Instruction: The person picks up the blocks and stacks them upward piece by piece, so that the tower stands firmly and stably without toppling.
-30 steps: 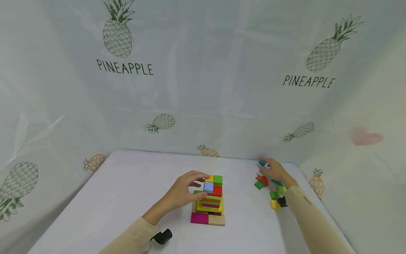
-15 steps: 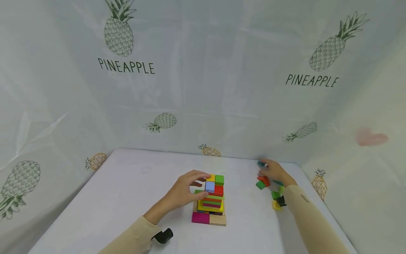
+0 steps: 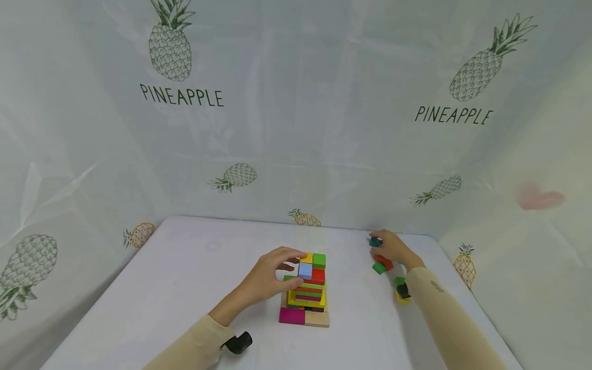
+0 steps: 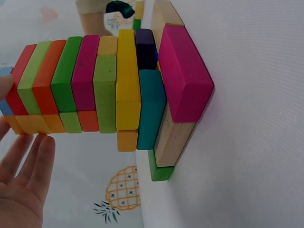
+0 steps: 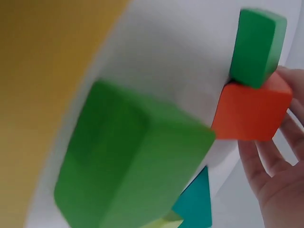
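A tower of colored wooden blocks [image 3: 309,300] stands mid-table, with magenta and bare-wood blocks at its base. My left hand [image 3: 263,276] holds its upper part, thumb at the front and fingers along the left and top; the left wrist view shows fingertips against the tower's side [image 4: 107,92]. At the table's back right, my right hand [image 3: 392,247] grips a teal block [image 3: 375,241] between thumb and fingers. Close below that hand are a red-orange block [image 3: 384,261] and a green block [image 3: 379,267]. The red-orange block [image 5: 251,114] hides the held block in the right wrist view.
Beneath the right wrist lie a yellow block [image 3: 402,299] and another green block [image 3: 399,280]. A teal wedge [image 5: 197,202] shows beyond them in the right wrist view. A pineapple-print sheet [image 3: 324,128] hangs behind the white table [image 3: 222,246].
My right hand closes on the teal block and shifts it slightly left and toward me. Its forearm now covers more of the loose blocks. The left hand stays on the tower.
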Motion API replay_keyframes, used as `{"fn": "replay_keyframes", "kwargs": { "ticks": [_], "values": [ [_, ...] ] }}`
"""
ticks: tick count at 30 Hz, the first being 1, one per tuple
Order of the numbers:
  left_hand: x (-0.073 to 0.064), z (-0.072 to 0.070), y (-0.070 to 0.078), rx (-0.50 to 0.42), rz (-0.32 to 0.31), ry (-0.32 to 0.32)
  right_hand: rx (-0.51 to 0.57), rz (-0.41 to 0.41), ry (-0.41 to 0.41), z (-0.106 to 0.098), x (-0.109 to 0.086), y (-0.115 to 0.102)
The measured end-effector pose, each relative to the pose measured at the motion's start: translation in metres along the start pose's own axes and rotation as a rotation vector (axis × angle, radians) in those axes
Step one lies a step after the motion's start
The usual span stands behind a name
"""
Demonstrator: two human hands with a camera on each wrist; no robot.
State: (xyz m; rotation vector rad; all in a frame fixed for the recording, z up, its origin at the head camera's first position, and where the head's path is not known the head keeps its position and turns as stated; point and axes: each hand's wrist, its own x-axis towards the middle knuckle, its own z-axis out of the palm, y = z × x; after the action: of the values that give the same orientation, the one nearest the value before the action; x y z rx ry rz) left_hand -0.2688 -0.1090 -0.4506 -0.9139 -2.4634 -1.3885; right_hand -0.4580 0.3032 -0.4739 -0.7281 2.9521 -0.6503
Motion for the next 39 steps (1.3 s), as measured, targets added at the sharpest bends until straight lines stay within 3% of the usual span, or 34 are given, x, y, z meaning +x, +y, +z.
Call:
{"fn": "replay_keyframes", "kwargs": {
  "ticks": [11, 14, 21, 31, 39],
  "values": [
    [0.000, 0.000, -0.003, 0.015, -0.020, -0.002, 0.062, 0.019, -0.137, -0.005, -0.004, -0.016],
    [-0.001, 0.000, -0.002, 0.014, -0.007, 0.002, 0.059, -0.010, -0.149, -0.005, -0.006, -0.021],
    [-0.001, 0.002, -0.003, 0.016, 0.027, 0.010, 0.021, -0.105, -0.033, -0.004, -0.010, -0.043],
    [-0.001, 0.000, -0.001, 0.005, 0.012, 0.007, 0.152, -0.335, 0.174, -0.021, -0.052, -0.136],
    [-0.001, 0.001, 0.001, -0.007, -0.008, 0.011, 0.205, -0.376, 0.236, -0.021, -0.089, -0.193]
  ]
}}
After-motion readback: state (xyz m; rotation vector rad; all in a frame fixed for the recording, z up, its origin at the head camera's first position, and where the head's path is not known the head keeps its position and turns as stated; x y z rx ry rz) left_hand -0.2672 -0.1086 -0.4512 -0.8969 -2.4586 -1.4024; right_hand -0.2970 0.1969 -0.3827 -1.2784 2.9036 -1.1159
